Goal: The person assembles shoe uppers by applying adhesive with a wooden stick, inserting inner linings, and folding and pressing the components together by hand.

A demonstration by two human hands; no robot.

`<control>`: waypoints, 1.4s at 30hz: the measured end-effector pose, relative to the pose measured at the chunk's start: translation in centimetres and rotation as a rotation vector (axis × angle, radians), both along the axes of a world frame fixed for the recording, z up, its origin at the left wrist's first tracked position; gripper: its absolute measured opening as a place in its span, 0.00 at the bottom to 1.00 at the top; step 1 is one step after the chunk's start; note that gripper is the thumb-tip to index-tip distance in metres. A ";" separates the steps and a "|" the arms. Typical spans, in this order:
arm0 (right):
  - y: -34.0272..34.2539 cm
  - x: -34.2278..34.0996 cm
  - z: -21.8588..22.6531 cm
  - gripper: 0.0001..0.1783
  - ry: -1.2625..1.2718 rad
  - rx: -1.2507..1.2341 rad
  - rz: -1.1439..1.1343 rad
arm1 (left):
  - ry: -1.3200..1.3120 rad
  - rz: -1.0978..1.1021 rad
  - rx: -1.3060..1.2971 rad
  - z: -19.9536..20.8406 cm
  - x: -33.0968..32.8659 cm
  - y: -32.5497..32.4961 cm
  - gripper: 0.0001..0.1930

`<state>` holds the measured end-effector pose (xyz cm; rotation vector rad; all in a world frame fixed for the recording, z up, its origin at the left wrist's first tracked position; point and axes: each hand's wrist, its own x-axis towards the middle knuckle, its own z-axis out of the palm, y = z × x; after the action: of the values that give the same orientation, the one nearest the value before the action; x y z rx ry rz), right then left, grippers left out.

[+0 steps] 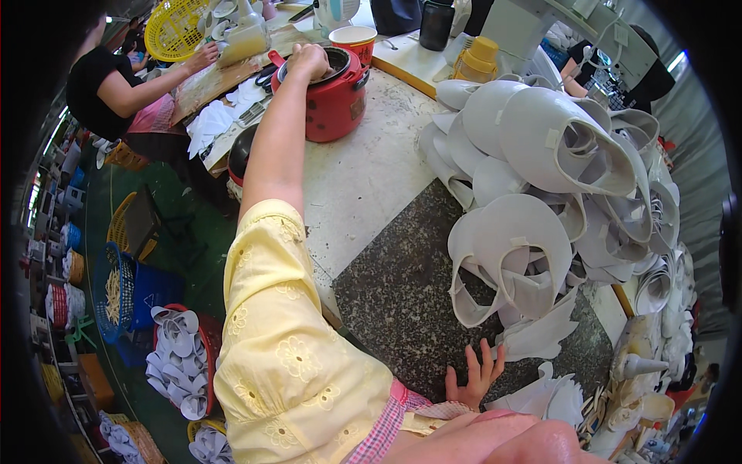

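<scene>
The counter [386,124], pale and scuffed, carries the work and runs from lower right to upper left. On its right side stands a heap of grey-white visors [533,255], nested and overlapping, several with a small pale patch. The slab [410,263], dark and speckled, lies flat on the counter, partly beneath the heap.

The pot [336,112], red with dark spots and a black rim, stands upright toward the far left of the counter, lidless; its interior is mostly hidden by the left grip. On the floor at left, a blue basket [109,308] holds pale sticks [114,288], and beside it stands a blue crate [158,290]. Nearer, a red basket [210,352] is filled with curled white pieces [176,375]. At upper left, a yellow basket [166,31] is tilted.

Just behind the pot, a red-and-white tub [363,51] shows a pale interior. Farther right stand a black jar [437,27] and a yellow jar [476,60], their contents not visible.

The left grip [309,62] reaches into the pot's mouth, its fingertips hidden; whether it holds anything cannot be told. The right grip [473,377] holds nothing, fingers spread at the slab's near edge; contact is unclear.
</scene>
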<state>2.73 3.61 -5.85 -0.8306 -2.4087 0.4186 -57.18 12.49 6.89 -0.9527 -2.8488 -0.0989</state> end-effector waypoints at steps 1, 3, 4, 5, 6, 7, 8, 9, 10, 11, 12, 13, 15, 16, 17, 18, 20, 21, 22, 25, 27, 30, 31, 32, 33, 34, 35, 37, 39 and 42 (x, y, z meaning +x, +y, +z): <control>0.0 0.0 0.0 0.26 0.002 -0.002 0.001 | 0.003 -0.026 0.034 0.1 -1.0 -0.5 0.12; -0.2 0.0 -0.1 0.26 0.000 -0.012 0.004 | -0.040 -0.012 0.176 0.3 -2.6 -1.5 0.11; -0.2 0.1 0.0 0.26 0.002 -0.016 0.007 | -0.038 -0.009 0.172 0.1 -2.9 -1.9 0.11; -0.2 0.0 0.0 0.25 0.002 -0.018 0.012 | 0.010 -0.004 0.231 -0.1 -3.2 -2.6 0.10; -0.1 0.0 0.0 0.25 0.003 -0.014 0.009 | 0.060 -0.009 0.295 0.2 -3.0 -2.9 0.10; -0.1 0.0 0.0 0.25 0.006 -0.014 0.009 | 0.080 -0.002 0.273 0.5 -2.5 -2.8 0.10; -0.1 -0.1 0.0 0.25 0.007 -0.011 0.006 | 0.082 -0.004 0.273 0.4 -1.8 -2.5 0.10; -0.2 -0.1 0.0 0.25 0.008 -0.006 0.005 | 0.036 0.000 0.186 0.5 -1.2 -2.1 0.10; -0.1 -0.1 0.0 0.25 0.011 -0.003 0.002 | -0.009 0.000 0.098 0.6 -0.3 -1.4 0.12; 0.0 -0.2 -0.1 0.24 0.017 -0.007 -0.001 | -0.024 0.008 0.077 0.8 0.9 -1.0 0.16; -0.1 -0.2 -0.1 0.24 0.023 -0.009 0.002 | -0.022 0.009 0.082 0.8 0.7 -1.1 0.16; 0.0 -0.2 0.0 0.24 0.025 -0.003 -0.003 | -0.010 0.026 0.096 0.3 0.1 -0.9 0.12; -0.1 -0.3 0.0 0.24 0.025 -0.023 0.006 | 0.017 0.064 0.135 -0.4 -0.3 -0.5 0.08; -0.1 -0.4 0.0 0.24 0.029 -0.022 -0.006 | 0.020 0.051 0.136 -0.6 -0.5 -0.3 0.08; -0.1 -0.4 0.0 0.24 0.028 -0.016 -0.004 | 0.015 0.068 0.155 -0.7 -0.7 -0.2 0.08; 0.0 -0.4 0.1 0.24 0.025 -0.011 -0.002 | 0.010 0.085 0.172 -0.9 -0.9 0.1 0.08; 0.0 -0.3 -0.1 0.24 0.033 -0.005 -0.005 | 0.055 0.083 0.183 -0.9 -1.1 0.3 0.06; 0.0 -0.2 -0.1 0.24 0.033 0.000 0.009 | 0.048 0.075 0.214 -0.8 -1.2 -0.2 0.05; 0.0 -0.1 -0.1 0.24 0.037 -0.003 0.010 | 0.042 0.068 0.244 -0.7 -1.3 -0.8 0.03; -0.3 0.1 0.0 0.24 0.111 0.050 -0.005 | -0.344 0.160 0.715 -0.9 -1.5 -3.2 0.08; -0.4 0.2 0.1 0.24 0.124 0.057 0.005 | -0.704 0.215 1.108 -0.5 -0.2 -5.3 0.11; -0.5 0.1 0.3 0.24 0.150 0.077 0.020 | -1.116 0.311 1.448 -2.6 -1.3 -8.5 0.11; -0.5 0.1 0.2 0.24 0.155 0.108 0.025 | -1.158 0.340 1.530 -3.2 -0.9 -9.5 0.13; -0.6 0.2 0.0 0.24 0.160 0.135 0.029 | -1.152 0.351 1.521 -3.4 0.0 -10.4 0.13; -0.7 0.0 0.2 0.23 0.199 0.141 0.040 | -1.140 0.385 1.654 -3.6 0.9 -11.2 0.13; -0.7 0.0 0.3 0.23 0.193 0.128 0.037 | -1.129 0.417 1.784 -3.9 1.7 -11.9 0.14; -0.7 0.1 0.3 0.20 0.228 0.159 0.047 | -1.153 0.342 1.858 -4.2 2.0 -13.4 0.14; -0.9 -0.3 0.1 0.14 0.321 0.132 0.098 | -1.151 0.198 1.933 -3.5 4.8 -14.7 0.13; -1.5 -1.0 0.7 0.08 0.449 -0.053 0.187 | -1.175 0.011 1.925 -2.6 8.0 -15.1 0.12; -2.7 -2.6 1.1 0.08 0.457 -0.437 0.321 | -1.187 -0.157 1.929 -0.2 19.2 -15.6 0.10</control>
<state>0.08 0.93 -4.76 -0.4443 -2.0393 1.1560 -37.96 -3.09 6.65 -0.4438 -1.3727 -3.1885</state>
